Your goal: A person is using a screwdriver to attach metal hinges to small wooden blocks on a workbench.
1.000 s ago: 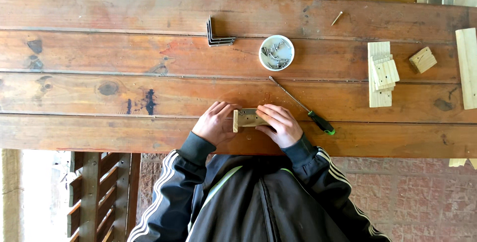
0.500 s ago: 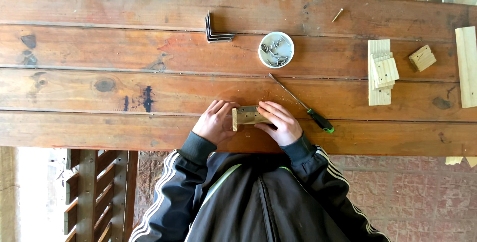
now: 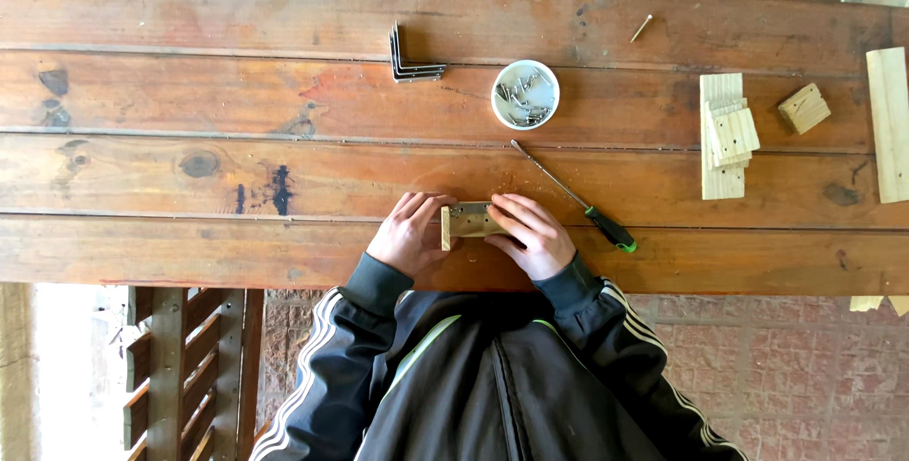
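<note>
Pinching the small wooden block (image 3: pixel 467 222) from both ends at the table's near edge, left hand (image 3: pixel 409 234) and right hand (image 3: pixel 530 234) should keep it flat and square against the plank.

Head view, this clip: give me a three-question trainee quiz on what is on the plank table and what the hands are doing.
1. True or false: both the left hand and the right hand touch the small wooden block.
2. What lies just right of the right hand? A) hammer B) screwdriver with a green and black handle C) saw
3. What does the white round dish hold?

Key:
1. True; the block sits between them near the table's front edge.
2. B
3. Small metal fasteners, probably screws; too small to be sure. Stacked metal corner brackets lie to its left, and pale wood offcuts to its right.
</note>
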